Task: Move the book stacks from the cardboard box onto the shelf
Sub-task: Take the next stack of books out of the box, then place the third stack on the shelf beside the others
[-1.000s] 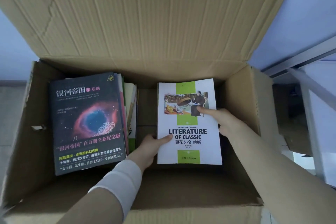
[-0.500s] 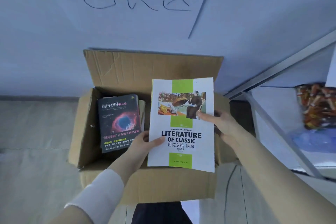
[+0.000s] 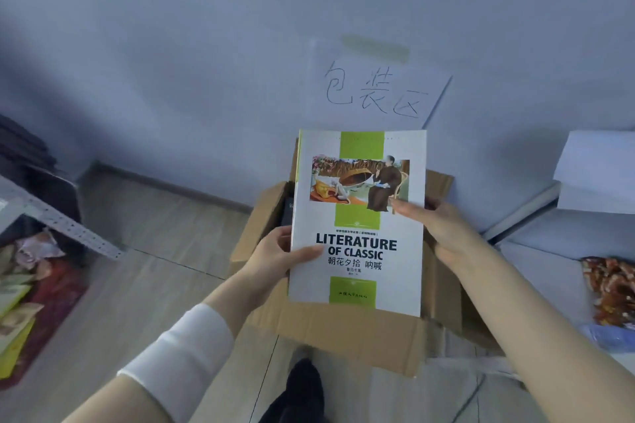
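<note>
A stack of books topped by a white and green cover reading "LITERATURE OF CLASSIC" (image 3: 357, 216) is held up above the open cardboard box (image 3: 347, 330). My left hand (image 3: 278, 257) grips its left edge, thumb on the cover. My right hand (image 3: 436, 227) grips its right edge, thumb on the picture. The stack hides most of the box's inside; only a sliver of a dark book (image 3: 287, 213) shows at the box's left. The box stands on the floor against the wall.
A metal shelf (image 3: 525, 216) stands at the right with white boxes (image 3: 598, 172) and a bag of snacks (image 3: 615, 288) on it. Another perforated metal rack (image 3: 68, 227) at the left holds colourful packets. A paper sign (image 3: 378, 89) hangs on the wall. My dark shoe (image 3: 302, 388) is below the box.
Both hands have lifted the book stack up out of the box. My head has risen and turned left, so the box looks smaller and the left rack has come into view.
</note>
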The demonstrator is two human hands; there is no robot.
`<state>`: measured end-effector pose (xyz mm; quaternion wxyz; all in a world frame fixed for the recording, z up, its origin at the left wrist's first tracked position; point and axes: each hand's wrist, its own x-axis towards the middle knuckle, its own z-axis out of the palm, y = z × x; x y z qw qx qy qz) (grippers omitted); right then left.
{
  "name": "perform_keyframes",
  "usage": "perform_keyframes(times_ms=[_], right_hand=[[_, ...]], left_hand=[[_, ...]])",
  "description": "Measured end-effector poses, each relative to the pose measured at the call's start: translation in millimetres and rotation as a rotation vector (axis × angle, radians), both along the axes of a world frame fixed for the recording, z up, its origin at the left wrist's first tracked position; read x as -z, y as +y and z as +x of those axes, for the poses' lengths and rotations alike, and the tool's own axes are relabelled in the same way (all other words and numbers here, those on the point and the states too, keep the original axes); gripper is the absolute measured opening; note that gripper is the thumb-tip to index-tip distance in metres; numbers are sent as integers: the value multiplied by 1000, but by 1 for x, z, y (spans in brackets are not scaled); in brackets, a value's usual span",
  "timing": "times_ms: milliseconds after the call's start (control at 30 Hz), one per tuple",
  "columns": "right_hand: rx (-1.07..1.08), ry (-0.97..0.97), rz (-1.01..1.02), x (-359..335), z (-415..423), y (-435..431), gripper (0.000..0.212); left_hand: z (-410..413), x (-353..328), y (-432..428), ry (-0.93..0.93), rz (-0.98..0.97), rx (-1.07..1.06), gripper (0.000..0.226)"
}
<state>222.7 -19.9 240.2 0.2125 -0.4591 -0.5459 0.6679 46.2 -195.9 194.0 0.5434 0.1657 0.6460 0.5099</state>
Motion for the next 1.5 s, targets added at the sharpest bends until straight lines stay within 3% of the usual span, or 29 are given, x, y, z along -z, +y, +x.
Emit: perform_keyframes(times_ms=[100, 233, 333, 533, 633, 800, 900, 1000, 1133, 1367, 1500], right_hand=[[-67, 48, 63, -35, -25, -41, 9], [-206, 131, 104, -83, -75, -104, 10], [-316, 203, 107, -115, -121, -163, 8], [-566, 346, 72, -161, -229, -316, 7], [-701, 370, 49, -175, -282, -403, 18], [-849, 407, 22, -185, -362, -529, 5], [-965, 416, 32, -192, -404, -593, 14], [-1072, 455, 45, -197, -445, -645, 27], [-1153, 555, 26, -207, -510, -712, 17], [-1279, 642, 52, -234, -623, -807, 58], [-1346, 704, 86, -246, -672, -858, 47]], left_hand=[[-10, -35, -54, 63, 67, -122, 45], [-36, -76, -134, 164, 130, -283, 62], [-59, -105, -202, 229, 179, -422, 59], [-119, -148, -376, 385, 205, -640, 53], [-150, -163, -469, 460, 179, -751, 48], [-190, -175, -601, 509, 146, -938, 71], [-206, -179, -666, 533, 132, -1043, 80], [-224, -182, -714, 537, 148, -1118, 67], [-266, -197, -776, 585, 165, -1212, 72], [-351, -229, -860, 669, 141, -1339, 83], [-392, -243, -905, 709, 107, -1405, 84]])
